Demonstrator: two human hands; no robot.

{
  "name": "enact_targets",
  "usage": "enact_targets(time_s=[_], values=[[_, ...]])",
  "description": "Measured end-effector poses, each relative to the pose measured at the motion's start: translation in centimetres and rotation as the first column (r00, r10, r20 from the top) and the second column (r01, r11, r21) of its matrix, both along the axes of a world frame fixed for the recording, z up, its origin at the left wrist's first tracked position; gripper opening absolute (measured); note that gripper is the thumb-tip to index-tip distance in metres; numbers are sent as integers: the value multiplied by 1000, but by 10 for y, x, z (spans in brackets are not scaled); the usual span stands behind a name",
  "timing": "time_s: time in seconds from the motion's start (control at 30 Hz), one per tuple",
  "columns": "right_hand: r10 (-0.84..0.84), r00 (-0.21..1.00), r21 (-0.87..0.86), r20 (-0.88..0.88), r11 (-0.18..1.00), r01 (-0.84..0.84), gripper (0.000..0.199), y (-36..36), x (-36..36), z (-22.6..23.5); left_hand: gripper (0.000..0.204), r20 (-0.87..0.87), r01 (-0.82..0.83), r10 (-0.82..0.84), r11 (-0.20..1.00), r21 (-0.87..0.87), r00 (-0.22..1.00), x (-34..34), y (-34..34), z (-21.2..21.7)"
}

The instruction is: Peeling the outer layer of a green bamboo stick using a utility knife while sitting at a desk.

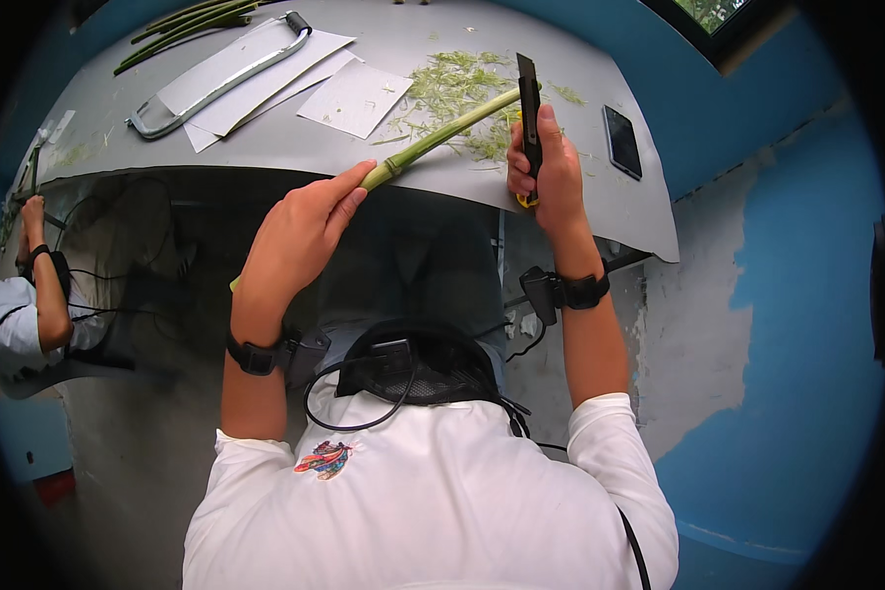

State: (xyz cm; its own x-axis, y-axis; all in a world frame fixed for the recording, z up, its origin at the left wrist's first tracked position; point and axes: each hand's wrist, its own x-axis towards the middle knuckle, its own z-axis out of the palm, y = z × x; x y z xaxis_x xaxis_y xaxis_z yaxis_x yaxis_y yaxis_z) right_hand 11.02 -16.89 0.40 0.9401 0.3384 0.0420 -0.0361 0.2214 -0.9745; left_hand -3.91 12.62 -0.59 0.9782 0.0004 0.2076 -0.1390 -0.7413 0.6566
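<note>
Shaving green stalk [428,145], seemingly: clamping fingers of left hand [300,231] on it, of right hand [556,177] on knife [529,110] at one o'clock; next likely needing shallow strokes.

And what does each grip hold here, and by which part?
Left grip: the green stalk, just below its ringed joint. Right grip: the black utility knife, by its handle.

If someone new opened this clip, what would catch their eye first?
Probably the green jointed stalk in the left hand, slanting toward the upright black cutter knife in the right hand. Next, the pale green shavings scattered on the table behind it, then the silver-framed saw lying on white sheets at the table's left.
</note>
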Motion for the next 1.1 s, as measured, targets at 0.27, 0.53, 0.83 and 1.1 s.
enact_targets(time_s=[0.27,0.53,0.83,1.1], values=[[57,998,-132,12,990,-55,61,-2,-6,-6,46,-71,17,-26,992,-127,997,-3,-11,-10],[66,992,-217,111,975,-41,57,-4,-9,-9,48,-71,104,-114,986,-128,991,0,-9,-10],[89,758,-516,647,782,349,60,19,-30,-10,32,3,-26,27,987,-160,1000,-5,-19,-2],[184,702,-672,688,527,520,59,49,-54,-29,59,-46,-152,153,988,20,987,-2,-4,-40]])
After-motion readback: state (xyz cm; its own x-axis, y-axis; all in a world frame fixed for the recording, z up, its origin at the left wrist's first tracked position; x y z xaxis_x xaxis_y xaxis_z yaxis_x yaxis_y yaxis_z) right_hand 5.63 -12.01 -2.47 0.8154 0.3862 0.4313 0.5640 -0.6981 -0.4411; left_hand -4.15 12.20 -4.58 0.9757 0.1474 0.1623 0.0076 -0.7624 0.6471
